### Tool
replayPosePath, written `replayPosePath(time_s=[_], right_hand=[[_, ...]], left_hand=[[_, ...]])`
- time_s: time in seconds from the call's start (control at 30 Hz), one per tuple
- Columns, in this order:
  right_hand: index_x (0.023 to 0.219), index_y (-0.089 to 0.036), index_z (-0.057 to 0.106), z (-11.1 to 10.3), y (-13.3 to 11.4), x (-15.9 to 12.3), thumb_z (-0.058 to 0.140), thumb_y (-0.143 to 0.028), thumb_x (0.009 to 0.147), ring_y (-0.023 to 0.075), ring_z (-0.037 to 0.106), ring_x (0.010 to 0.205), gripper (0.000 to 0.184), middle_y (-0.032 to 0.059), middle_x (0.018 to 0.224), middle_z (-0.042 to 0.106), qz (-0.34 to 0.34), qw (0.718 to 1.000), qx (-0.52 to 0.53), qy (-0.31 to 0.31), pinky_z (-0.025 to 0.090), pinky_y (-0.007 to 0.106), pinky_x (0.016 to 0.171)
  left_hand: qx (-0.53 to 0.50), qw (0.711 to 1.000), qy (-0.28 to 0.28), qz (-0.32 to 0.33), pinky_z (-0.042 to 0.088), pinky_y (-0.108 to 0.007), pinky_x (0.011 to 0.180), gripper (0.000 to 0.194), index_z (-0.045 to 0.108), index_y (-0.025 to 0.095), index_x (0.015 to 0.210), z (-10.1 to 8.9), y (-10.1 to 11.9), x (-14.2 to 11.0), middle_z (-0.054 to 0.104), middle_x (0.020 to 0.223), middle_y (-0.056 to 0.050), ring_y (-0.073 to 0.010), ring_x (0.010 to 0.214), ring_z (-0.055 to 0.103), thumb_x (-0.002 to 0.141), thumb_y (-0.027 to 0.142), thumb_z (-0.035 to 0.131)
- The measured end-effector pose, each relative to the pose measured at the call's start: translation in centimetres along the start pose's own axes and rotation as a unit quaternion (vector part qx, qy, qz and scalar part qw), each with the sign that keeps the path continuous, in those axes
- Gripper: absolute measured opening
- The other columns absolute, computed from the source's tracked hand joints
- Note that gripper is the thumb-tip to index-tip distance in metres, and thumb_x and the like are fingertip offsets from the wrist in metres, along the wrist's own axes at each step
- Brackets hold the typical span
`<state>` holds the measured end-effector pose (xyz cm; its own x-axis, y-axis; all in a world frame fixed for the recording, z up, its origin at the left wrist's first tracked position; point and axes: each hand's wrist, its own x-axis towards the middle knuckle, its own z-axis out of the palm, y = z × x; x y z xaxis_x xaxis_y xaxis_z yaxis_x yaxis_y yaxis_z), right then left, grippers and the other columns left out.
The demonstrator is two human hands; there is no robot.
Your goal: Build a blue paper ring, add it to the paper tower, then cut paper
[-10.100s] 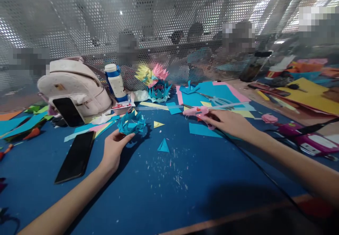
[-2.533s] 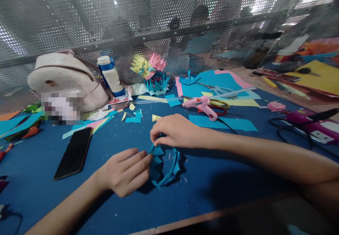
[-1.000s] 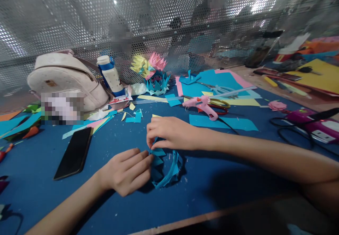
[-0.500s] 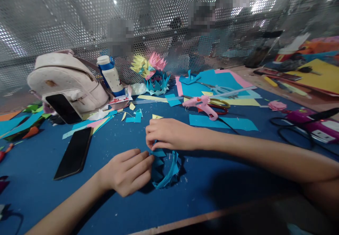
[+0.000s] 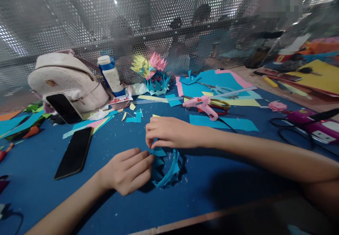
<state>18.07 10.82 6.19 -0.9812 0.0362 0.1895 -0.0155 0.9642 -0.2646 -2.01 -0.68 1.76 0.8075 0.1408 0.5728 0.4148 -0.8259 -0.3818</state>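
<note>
A ring of folded blue paper (image 5: 169, 173) with pointed edges lies on the blue table, close to the front. At its left side my left hand (image 5: 129, 171) is closed, with the fingertips pinching the paper. My right hand (image 5: 169, 133) reaches in from the right and pinches the ring's upper left part; its fingertips are partly hidden. Both hands nearly meet there. Behind my right hand lies a pink glue gun (image 5: 202, 105) with a red light on. A strip of blue paper (image 5: 225, 122) is in front of the glue gun.
A black phone (image 5: 74, 153) lies to the left; another phone (image 5: 64, 108) leans on a white backpack (image 5: 63, 79). A bottle (image 5: 111, 76) and folded paper flowers (image 5: 157, 81) stand behind. Scissors (image 5: 225, 91) rest on blue sheets. A purple power strip (image 5: 315, 125) is at right.
My right hand has risen very slightly over the ring. My left hand and the paper ring stay nearly where they were.
</note>
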Motion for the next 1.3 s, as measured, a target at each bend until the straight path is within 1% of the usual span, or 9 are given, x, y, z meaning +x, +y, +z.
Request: replayPosePath(time_s=[0.17,0.37,0.53,0.67,0.93,1.17,1.3], right_hand=[[0.091,-0.016,0.066,0.0,-0.3,0.0,0.061,-0.026,0.095,0.0183,0.048,0.089,0.012,0.0052,0.095,0.062,-0.010,1.000,-0.006,-0.026,0.039,0.030,0.077],[0.093,-0.014,0.065,-0.1,-0.9,0.2,0.057,-0.023,0.097,0.0183,0.047,0.087,0.013,0.0065,0.096,0.062,-0.012,0.997,-0.049,-0.051,0.039,0.030,0.076],[0.093,-0.016,0.066,-0.2,-0.7,0.1,0.060,-0.026,0.095,0.0187,0.048,0.089,0.012,0.0059,0.097,0.062,-0.012,0.999,-0.027,-0.038,0.039,0.030,0.078],[0.093,-0.016,0.067,0.0,-0.5,0.1,0.061,-0.027,0.095,0.0187,0.048,0.090,0.012,0.0051,0.095,0.061,-0.004,0.999,-0.010,-0.040,0.039,0.029,0.077],[0.092,-0.013,0.066,0.1,-1.0,0.1,0.058,-0.023,0.096,0.0188,0.048,0.088,0.013,0.0073,0.096,0.062,-0.011,0.998,-0.035,-0.044,0.039,0.029,0.076],[0.092,-0.016,0.067,-0.5,-0.3,-0.1,0.064,-0.025,0.093,0.0185,0.049,0.090,0.010,0.0052,0.096,0.063,0.025,0.999,0.005,-0.030,0.038,0.030,0.078],[0.093,-0.016,0.067,-0.9,-0.3,-0.2,0.067,-0.024,0.091,0.0183,0.050,0.091,0.008,0.0050,0.097,0.064,0.043,0.998,0.005,-0.051,0.038,0.029,0.079]], left_hand=[[0.004,1.000,-0.006,-0.001,0.055,-0.031,0.076,0.031,0.066,0.013,0.076,0.0,0.0,0.2,0.077,0.095,-0.010,-0.0207,0.090,0.071,0.096,0.008,0.043],[-0.012,1.000,0.003,0.001,0.054,-0.032,0.078,0.030,0.064,0.013,0.074,0.2,0.0,0.0,0.076,0.096,-0.011,-0.0217,0.093,0.071,0.095,0.008,0.044],[-0.009,1.000,-0.006,-0.003,0.054,-0.032,0.077,0.033,0.066,0.013,0.076,0.2,0.0,0.0,0.076,0.094,-0.010,-0.0201,0.091,0.071,0.097,0.008,0.042],[-0.014,1.000,-0.009,-0.004,0.053,-0.031,0.078,0.033,0.067,0.013,0.075,0.1,-0.1,0.0,0.076,0.094,-0.010,-0.0196,0.092,0.070,0.097,0.008,0.042],[-0.023,1.000,0.006,-0.008,0.053,-0.032,0.079,0.034,0.064,0.013,0.071,0.1,0.0,0.1,0.076,0.093,-0.010,-0.0202,0.092,0.070,0.097,0.008,0.043],[-0.014,1.000,-0.004,-0.007,0.053,-0.032,0.077,0.034,0.067,0.012,0.076,0.1,-0.1,0.1,0.075,0.091,-0.010,-0.0194,0.086,0.070,0.097,0.007,0.040],[-0.017,1.000,-0.007,-0.010,0.053,-0.032,0.077,0.032,0.066,0.011,0.076,0.1,-0.1,0.0,0.075,0.092,-0.011,-0.0200,0.087,0.070,0.096,0.007,0.042]])
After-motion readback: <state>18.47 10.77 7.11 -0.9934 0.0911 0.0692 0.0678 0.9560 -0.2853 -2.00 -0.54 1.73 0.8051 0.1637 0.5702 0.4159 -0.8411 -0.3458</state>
